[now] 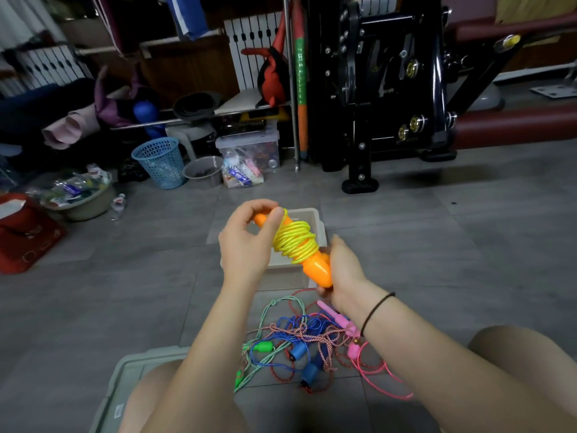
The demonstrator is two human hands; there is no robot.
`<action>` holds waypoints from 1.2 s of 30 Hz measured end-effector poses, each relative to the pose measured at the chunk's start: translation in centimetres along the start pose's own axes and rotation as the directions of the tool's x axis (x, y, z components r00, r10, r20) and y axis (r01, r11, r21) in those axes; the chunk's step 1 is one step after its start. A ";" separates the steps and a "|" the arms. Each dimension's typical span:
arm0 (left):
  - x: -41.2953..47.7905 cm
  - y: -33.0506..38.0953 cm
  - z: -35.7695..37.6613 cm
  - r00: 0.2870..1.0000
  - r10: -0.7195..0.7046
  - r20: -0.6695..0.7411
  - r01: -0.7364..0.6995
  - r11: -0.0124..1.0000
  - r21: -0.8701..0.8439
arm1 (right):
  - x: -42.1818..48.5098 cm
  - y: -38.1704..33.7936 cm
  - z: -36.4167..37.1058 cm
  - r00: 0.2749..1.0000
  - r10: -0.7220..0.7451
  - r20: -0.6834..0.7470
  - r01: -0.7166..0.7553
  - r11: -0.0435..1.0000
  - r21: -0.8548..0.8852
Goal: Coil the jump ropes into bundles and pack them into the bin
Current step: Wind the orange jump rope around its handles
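The yellow plastic rope [295, 242] coiled round orange handles [318, 268] is held above the pale plastic bin [316, 220], pinched by the left hand [246, 242] and gripped by the right hand [343, 267]; unwinding is risked if released unsecured.

Head camera looks down, close over floor [437, 245].

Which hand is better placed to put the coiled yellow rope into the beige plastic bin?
Probably the right hand: it grips the orange handles over the bin; the left hand only pinches the rope.
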State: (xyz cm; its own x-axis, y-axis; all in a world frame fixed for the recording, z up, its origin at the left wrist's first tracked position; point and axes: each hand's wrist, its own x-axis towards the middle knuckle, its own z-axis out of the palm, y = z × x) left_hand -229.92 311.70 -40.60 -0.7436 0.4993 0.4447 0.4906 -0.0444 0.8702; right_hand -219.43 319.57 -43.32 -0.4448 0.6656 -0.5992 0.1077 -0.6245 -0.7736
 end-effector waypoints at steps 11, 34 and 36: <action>-1.3 -0.5 -0.7 0.937 -0.119 0.330 0.128 0.992 -0.005 | -0.1 -2.3 -4.7 0.807 -0.550 -0.214 0.435 0.799 -0.414; -2.5 -0.7 -0.9 0.949 -0.179 0.258 0.204 0.976 -0.073 | -2.0 -2.4 -3.7 0.663 -0.747 -0.048 0.597 0.566 -0.569; -2.9 -1.0 -0.5 0.975 -0.105 0.195 0.094 0.994 0.062 | -2.1 -2.4 -3.6 0.638 -0.770 -0.029 0.604 0.523 -0.601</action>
State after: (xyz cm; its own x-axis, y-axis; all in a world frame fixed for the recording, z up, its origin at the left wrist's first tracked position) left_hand -228.48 309.85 -42.67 -0.6877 0.6606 0.3010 0.4454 0.0566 0.8935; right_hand -215.55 321.21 -40.95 -0.3408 0.9170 0.2071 0.3226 0.3210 -0.8905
